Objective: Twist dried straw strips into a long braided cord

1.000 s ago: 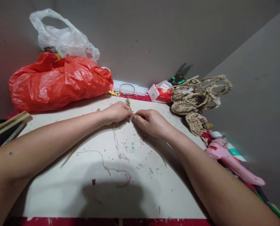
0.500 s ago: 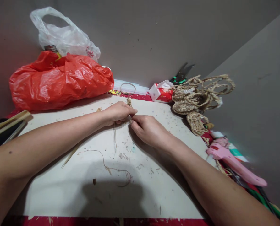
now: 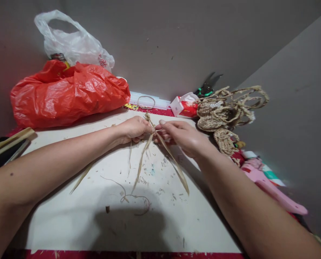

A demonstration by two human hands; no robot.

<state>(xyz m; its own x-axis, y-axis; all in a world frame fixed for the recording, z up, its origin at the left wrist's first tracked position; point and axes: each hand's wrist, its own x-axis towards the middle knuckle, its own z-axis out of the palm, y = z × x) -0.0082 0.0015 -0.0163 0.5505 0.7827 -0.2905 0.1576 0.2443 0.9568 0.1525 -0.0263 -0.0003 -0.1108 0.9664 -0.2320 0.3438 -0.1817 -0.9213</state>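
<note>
My left hand [image 3: 137, 128] is closed on a braided straw cord [image 3: 147, 117], whose knotted end sticks up beyond the fingers. Close beside it, my right hand [image 3: 178, 133] has its thumb and forefinger together at a thin strand by the left fingertips. From between the hands two flat dry straw strips [image 3: 173, 162] hang down and spread apart over the white board [image 3: 68, 219]. A thin strand dangles under my left hand. The right hand's lower fingers are partly hidden behind the strips.
A red plastic bag [image 3: 68, 95] stands back left. Coiled straw rope [image 3: 217, 117], a tissue pack [image 3: 186, 105] and pliers [image 3: 208, 86] are back right. A pink glue gun [image 3: 276, 190] lies at right. A loose thread [image 3: 141, 196] and scraps lie on the board.
My right hand has shifted slightly up and right and its fingers have loosened from their earlier curl. Two straw strips now hang spread below the hands. My left hand has barely moved.
</note>
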